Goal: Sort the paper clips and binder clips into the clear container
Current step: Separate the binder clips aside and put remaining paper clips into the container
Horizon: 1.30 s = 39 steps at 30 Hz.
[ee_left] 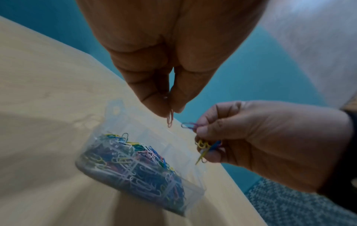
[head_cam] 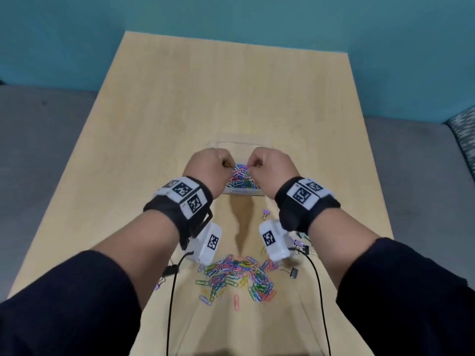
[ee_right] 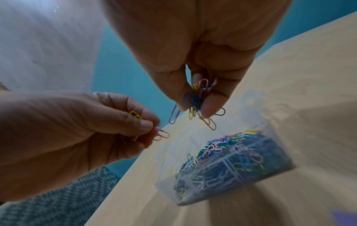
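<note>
The clear container point(head_cam: 260, 146) stands mid-table, its near compartment heaped with coloured paper clips point(head_cam: 241, 179). Both hands hover over it. My left hand point(head_cam: 205, 168) pinches a pink paper clip point(ee_left: 170, 118) between thumb and finger, with a yellow one point(ee_right: 135, 115) tucked in its fingers. My right hand point(head_cam: 272, 168) grips a small bunch of paper clips point(ee_right: 199, 99), blue, yellow and purple, dangling from its fingertips. The container point(ee_left: 115, 109) shows below the fingers in the left wrist view, and the container point(ee_right: 270, 126) likewise in the right wrist view.
A loose pile of coloured paper clips point(head_cam: 239, 274) lies on the wooden table point(head_cam: 205, 98) near me. Binder clips sit around it: a purple one point(head_cam: 266, 214), black ones at the right point(head_cam: 294, 272) and left point(head_cam: 171, 269). Wrist camera cables hang below both arms.
</note>
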{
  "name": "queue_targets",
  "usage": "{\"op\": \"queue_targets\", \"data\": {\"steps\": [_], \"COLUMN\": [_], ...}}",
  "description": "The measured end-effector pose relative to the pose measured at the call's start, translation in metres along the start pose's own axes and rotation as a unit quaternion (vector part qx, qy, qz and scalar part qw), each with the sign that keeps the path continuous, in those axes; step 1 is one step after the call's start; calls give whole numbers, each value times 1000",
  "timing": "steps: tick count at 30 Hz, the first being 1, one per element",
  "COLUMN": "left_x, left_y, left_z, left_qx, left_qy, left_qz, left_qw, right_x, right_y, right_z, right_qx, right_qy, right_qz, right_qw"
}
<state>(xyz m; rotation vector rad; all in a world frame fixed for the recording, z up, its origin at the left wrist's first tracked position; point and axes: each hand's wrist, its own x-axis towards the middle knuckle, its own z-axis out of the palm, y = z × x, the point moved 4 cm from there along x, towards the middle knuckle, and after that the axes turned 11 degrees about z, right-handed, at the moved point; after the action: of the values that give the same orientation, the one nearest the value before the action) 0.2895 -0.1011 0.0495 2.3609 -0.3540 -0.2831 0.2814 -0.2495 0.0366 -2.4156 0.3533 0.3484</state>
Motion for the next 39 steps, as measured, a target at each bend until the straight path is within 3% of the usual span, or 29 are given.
{"op": "queue_targets", "data": {"steps": [4, 6, 8, 12, 16, 22, 28, 33, 39], "left_x": [-17, -46, -85, -160, -194, -206, -211, -212, -221], "left_y": [-10, -17, -23, -35, -35, -31, -45, -45, -54], "left_z": [11, 14, 23, 57, 82, 84, 81, 83, 83], "left_qx": [63, 72, 73, 101, 168, 207, 210, 201, 183], "left_qy": [-41, -37, -51, -117, -143, -122, -111, -110, -105], "left_qz": [24, 58, 95, 95, 128, 148, 127, 132, 106], "left_qw": [997, 995, 992, 983, 967, 959, 963, 964, 972], "right_x": [-10, -37, -76, -155, -180, -202, -216, -226, -218], "right_y": [12, 29, 46, 76, 91, 89, 107, 105, 141], "right_z": [-1, -4, 5, 55, 87, 104, 98, 103, 69], "right_qx": [-7, -44, -97, -281, -358, -313, -326, -297, -277], "right_qy": [-8, 27, 14, -46, -77, -74, -53, -70, -18], "right_qz": [23, 5, -21, -121, -75, -141, -72, -147, -51], "right_qw": [1000, 999, 995, 951, 928, 936, 941, 941, 959]}}
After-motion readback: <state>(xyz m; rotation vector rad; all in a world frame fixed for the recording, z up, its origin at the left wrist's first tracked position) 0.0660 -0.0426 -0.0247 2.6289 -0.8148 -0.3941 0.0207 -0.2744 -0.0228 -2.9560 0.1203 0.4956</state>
